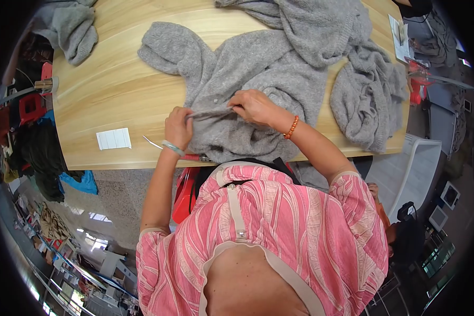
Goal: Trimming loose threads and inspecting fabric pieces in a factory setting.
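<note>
A grey knitted sweater (242, 58) lies spread and partly bunched on the table in front of me, one sleeve reaching to the far left. My left hand (178, 126) is closed on a fold at its near left side. To the right, my right hand (255, 107) pinches the same fold between thumb and fingers. The knit is drawn fairly taut between the two hands. Beneath my left wrist lies a thin tool with a red handle (195, 157) and a pale, slender end; my arm covers part of it.
More grey knitwear is heaped on the wooden table (105, 89): a pile (321, 26) at the back, a crumpled piece (368, 97) on the right and another (73, 31) far left. A white paper slip (114, 138) lies near the front edge. A white bin (405, 168) stands front right.
</note>
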A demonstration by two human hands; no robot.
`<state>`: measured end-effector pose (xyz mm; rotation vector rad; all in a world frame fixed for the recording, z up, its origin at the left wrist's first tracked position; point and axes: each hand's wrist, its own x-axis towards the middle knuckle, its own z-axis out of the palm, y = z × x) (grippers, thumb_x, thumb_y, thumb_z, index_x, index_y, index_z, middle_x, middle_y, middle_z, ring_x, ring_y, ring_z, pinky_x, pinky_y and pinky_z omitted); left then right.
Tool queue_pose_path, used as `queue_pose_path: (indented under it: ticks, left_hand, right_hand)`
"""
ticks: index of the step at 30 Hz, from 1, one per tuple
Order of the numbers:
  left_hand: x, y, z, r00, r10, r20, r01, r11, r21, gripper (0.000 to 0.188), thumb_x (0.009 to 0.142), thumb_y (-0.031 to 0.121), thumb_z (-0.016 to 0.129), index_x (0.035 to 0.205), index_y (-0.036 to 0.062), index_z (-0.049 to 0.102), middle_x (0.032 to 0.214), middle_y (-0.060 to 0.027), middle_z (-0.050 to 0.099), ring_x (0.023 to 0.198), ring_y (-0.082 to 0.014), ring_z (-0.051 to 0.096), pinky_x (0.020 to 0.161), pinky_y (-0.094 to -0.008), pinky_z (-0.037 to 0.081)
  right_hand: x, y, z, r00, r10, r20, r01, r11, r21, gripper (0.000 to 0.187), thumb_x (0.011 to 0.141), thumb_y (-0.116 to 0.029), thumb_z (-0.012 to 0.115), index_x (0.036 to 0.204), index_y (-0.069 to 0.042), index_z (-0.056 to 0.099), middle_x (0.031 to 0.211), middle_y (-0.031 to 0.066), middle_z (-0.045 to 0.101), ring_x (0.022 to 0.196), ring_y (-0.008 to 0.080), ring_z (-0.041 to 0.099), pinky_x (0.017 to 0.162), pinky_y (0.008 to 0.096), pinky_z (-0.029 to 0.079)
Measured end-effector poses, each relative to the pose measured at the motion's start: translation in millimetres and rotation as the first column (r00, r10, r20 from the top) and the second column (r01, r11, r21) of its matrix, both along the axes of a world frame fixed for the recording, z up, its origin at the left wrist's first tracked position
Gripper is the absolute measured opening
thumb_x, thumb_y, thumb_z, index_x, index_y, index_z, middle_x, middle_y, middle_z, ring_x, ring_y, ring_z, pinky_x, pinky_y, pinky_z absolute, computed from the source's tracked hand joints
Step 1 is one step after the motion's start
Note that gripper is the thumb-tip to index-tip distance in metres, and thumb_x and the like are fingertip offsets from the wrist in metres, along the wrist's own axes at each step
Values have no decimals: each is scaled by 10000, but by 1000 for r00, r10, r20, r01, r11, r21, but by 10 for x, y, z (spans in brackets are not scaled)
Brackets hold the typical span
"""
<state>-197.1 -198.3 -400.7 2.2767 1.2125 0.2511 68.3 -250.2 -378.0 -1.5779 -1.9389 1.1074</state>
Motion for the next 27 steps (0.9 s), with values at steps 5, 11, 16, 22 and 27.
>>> queue_pose_path:
  ticks: [5, 11, 16, 22, 27]
  left_hand:
    - [667, -152, 345, 943, -117, 312, 113, 993, 30, 351, 703, 134, 683, 1029, 52, 580, 1012, -135, 597, 875, -305, 565, 799, -385, 409]
    - [592, -21, -136, 897, 258, 358, 151, 583, -798, 83, 828, 96, 630, 871, 31, 603, 720, 69, 541, 604, 7, 423, 506, -156, 323]
    - [552, 95, -77, 887, 293, 358, 161, 528, -834, 162, 793, 162, 659, 840, 12, 623, 719, 44, 573, 651, -26, 469, 561, -194, 391]
    - [653, -94, 42, 976, 72, 206, 67, 799, -598, 327, 752, 333, 681, 750, 11, 621, 612, -112, 574, 580, -123, 517, 556, -325, 424]
    - [729, -187, -31, 989, -97, 116, 123, 962, -243, 154, 671, 150, 588, 770, 37, 625, 738, -208, 612, 740, -387, 592, 654, -456, 458]
  right_hand:
    - [-45, 21, 41, 997, -33, -73, 26, 995, -93, 186, 765, -148, 606, 872, -4, 658, 773, 165, 650, 724, 319, 632, 670, 378, 490]
    - [53, 116, -170, 851, -303, -428, 33, 846, -532, 205, 801, -206, 629, 803, -4, 662, 634, 25, 605, 553, 88, 522, 514, 259, 420]
    - [1, 168, -107, 789, -364, -495, -15, 794, -608, 195, 796, -210, 636, 732, -26, 641, 572, -34, 511, 529, 50, 436, 486, 239, 373]
    - [-65, 113, 34, 982, -5, -190, -31, 982, -184, 173, 743, -189, 650, 743, -16, 635, 724, 164, 612, 616, 289, 576, 573, 361, 440]
    - [-198, 2, 132, 983, 31, -182, -15, 996, 83, 113, 786, -133, 598, 798, -21, 597, 795, 142, 567, 735, 329, 572, 620, 387, 456]
